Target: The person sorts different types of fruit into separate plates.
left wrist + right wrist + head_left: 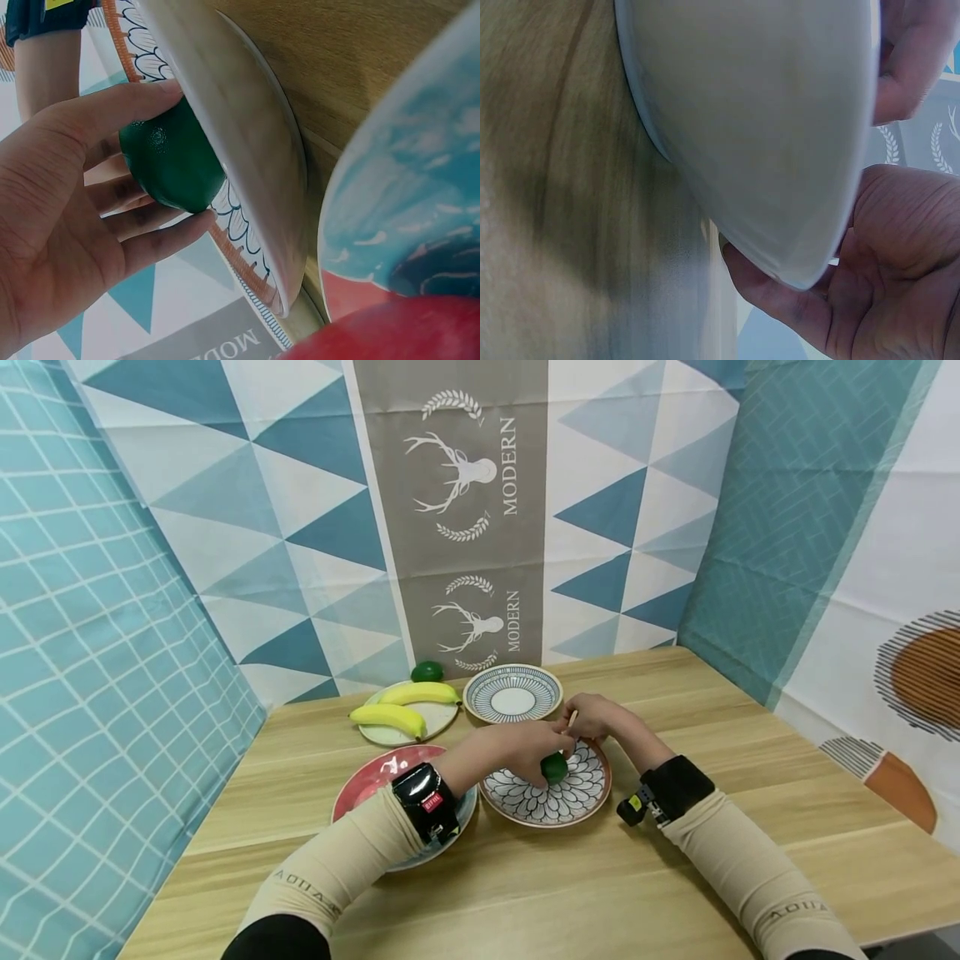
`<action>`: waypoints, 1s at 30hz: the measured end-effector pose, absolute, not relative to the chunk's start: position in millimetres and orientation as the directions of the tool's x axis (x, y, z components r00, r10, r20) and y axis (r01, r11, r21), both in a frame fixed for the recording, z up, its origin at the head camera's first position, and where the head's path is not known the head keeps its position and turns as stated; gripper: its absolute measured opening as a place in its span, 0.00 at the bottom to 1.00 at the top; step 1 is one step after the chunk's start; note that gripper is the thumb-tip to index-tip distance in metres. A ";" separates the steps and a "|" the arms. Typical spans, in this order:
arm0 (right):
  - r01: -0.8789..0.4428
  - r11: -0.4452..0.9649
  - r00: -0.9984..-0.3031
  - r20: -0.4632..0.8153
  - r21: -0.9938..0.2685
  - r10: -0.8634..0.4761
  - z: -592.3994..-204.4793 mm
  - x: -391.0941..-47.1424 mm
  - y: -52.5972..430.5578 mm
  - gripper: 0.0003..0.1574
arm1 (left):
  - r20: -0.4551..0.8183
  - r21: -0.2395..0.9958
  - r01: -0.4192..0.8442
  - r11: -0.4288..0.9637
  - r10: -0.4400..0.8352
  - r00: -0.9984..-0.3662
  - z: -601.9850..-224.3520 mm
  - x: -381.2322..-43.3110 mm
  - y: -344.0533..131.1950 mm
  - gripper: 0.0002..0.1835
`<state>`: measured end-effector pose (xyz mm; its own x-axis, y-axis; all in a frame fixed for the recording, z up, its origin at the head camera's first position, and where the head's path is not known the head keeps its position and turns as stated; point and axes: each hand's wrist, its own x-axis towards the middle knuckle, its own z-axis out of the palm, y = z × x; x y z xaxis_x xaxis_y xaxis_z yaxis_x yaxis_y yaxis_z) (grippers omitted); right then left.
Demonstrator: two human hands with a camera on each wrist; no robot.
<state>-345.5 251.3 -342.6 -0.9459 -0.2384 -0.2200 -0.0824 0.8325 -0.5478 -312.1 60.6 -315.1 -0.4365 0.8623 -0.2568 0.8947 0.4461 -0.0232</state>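
Observation:
In the head view a dark green oval fruit (554, 768) is over the petal-patterned plate (546, 808) with a brown rim. My left hand (517, 750) holds this fruit, thumb on one side and fingers on the other, as the left wrist view shows with the fruit (172, 157) low inside the plate. At the plate's far right edge, my right hand (592, 717) grips the rim. The right wrist view shows a finger of the right hand (907, 262) reaching under the pale outside of the plate (757, 127); part of its grip is hidden.
Left of the patterned plate stands a red and blue plate (367, 772), partly covered by my left forearm. Behind it, two bananas (390, 718) lie on a pale plate (441, 718), with another green fruit (427, 672) beyond. A blue-lined plate (513, 702) stands at the back.

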 end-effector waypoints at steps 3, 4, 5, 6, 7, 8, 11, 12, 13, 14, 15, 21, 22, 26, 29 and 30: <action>-0.087 0.834 -0.945 -0.219 -0.545 -0.242 -343.0 -344.7 250.8 0.09 | -0.256 -0.018 0.896 0.443 0.864 -0.433 -315.0 -313.4 58.8 0.31; -0.095 0.835 -0.945 -0.216 -0.543 -0.247 -343.1 -344.5 251.0 0.09 | -0.255 -0.014 0.897 0.442 0.866 -0.431 -314.8 -314.0 58.1 0.33; -0.098 0.836 -0.945 -0.213 -0.540 -0.248 -343.1 -344.4 250.9 0.09 | -0.256 -0.009 0.898 0.440 0.867 -0.428 -314.2 -314.6 57.3 0.34; -0.099 0.837 -0.946 -0.211 -0.538 -0.247 -343.2 -344.4 250.7 0.09 | -0.256 -0.008 0.898 0.441 0.867 -0.428 -313.2 -315.0 56.4 0.35; -0.099 0.838 -0.947 -0.209 -0.537 -0.245 -343.0 -344.4 250.5 0.10 | -0.256 -0.003 0.898 0.440 0.868 -0.426 -312.1 -315.7 55.3 0.37; -0.098 0.838 -0.947 -0.209 -0.538 -0.245 -342.9 -344.4 250.5 0.10 | -0.256 -0.007 0.898 0.441 0.867 -0.428 -311.1 -316.6 54.0 0.39; -0.094 0.839 -0.948 -0.210 -0.536 -0.240 -342.6 -344.3 250.0 0.08 | -0.255 -0.028 0.891 0.454 0.858 -0.446 -305.9 -319.7 48.5 0.43; -0.092 0.838 -0.948 -0.211 -0.538 -0.239 -342.7 -344.5 249.9 0.08 | -0.253 -0.038 0.884 0.465 0.852 -0.459 -303.2 -320.9 46.2 0.43; -0.090 0.836 -0.948 -0.212 -0.541 -0.239 -342.7 -344.6 249.8 0.07 | -0.252 -0.037 0.880 0.473 0.848 -0.466 -299.7 -322.5 43.3 0.43; -0.088 0.834 -0.947 -0.213 -0.545 -0.240 -342.9 -344.6 249.7 0.07 | -0.249 -0.053 0.873 0.485 0.840 -0.482 -295.3 -323.8 40.7 0.43; -0.085 0.831 -0.947 -0.215 -0.549 -0.238 -342.8 -344.7 249.6 0.06 | -0.242 -0.063 0.867 0.494 0.835 -0.494 -290.6 -325.5 38.1 0.40; -0.056 0.819 -0.947 -0.229 -0.572 -0.224 -343.2 -344.1 249.2 0.06 | -0.196 -0.099 0.832 0.546 0.809 -0.554 -262.4 -339.9 23.9 0.26; -0.055 0.817 -0.948 -0.227 -0.574 -0.223 -343.0 -344.1 249.2 0.06 | -0.189 -0.099 0.828 0.551 0.807 -0.559 -257.9 -342.5 21.8 0.25; -0.061 0.822 -0.951 -0.217 -0.567 -0.220 -343.9 -345.2 250.1 0.06 | -0.157 -0.112 0.820 0.562 0.805 -0.573 -242.4 -353.0 13.2 0.22; -0.069 0.827 -0.950 -0.217 -0.558 -0.225 -344.4 -345.7 250.1 0.05 | -0.127 -0.121 0.815 0.567 0.805 -0.579 -233.9 -362.7 6.3 0.21; -0.070 0.828 -0.949 -0.218 -0.556 -0.227 -344.4 -345.8 249.9 0.06 | -0.119 -0.120 0.812 0.572 0.803 -0.583 -231.5 -366.0 4.0 0.21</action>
<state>-345.8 249.9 -344.4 -0.9492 -0.2266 -0.2184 -0.0696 0.8280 -0.5564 -366.0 4.0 -231.5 -0.5835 0.8034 -0.1187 0.8116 0.5718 -0.1198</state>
